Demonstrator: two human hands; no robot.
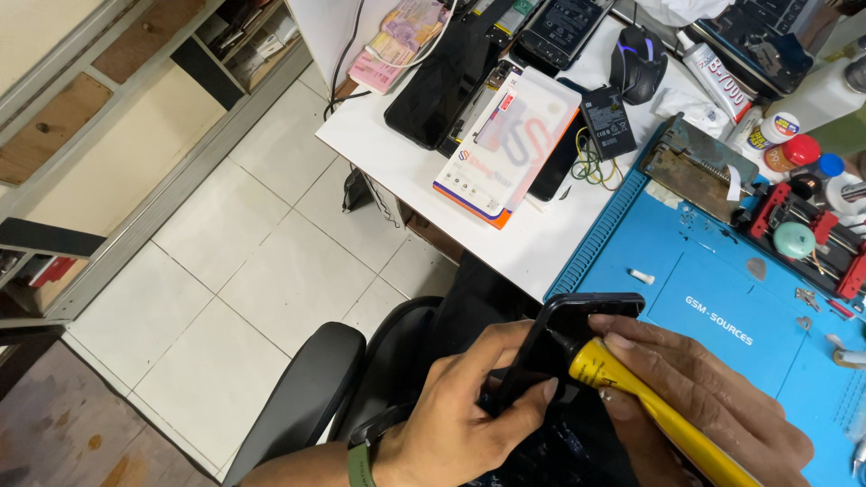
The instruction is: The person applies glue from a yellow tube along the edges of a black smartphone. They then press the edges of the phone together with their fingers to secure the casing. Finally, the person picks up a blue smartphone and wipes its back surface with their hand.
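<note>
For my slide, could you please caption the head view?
Left hand steadies a black phone while right hand applies a yellow tube.

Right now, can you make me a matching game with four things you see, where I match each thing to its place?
Things:
1. yellow-handled tool
2. black computer mouse
3. white flat box with an orange edge
4. small white cylinder

Places:
A. on the blue work mat
B. held in the right hand, tip against the black phone that the left hand grips
C. at the far side of the white table
D. lying across dark phones on the table

Pairs: 1-B, 2-C, 3-D, 4-A
</note>
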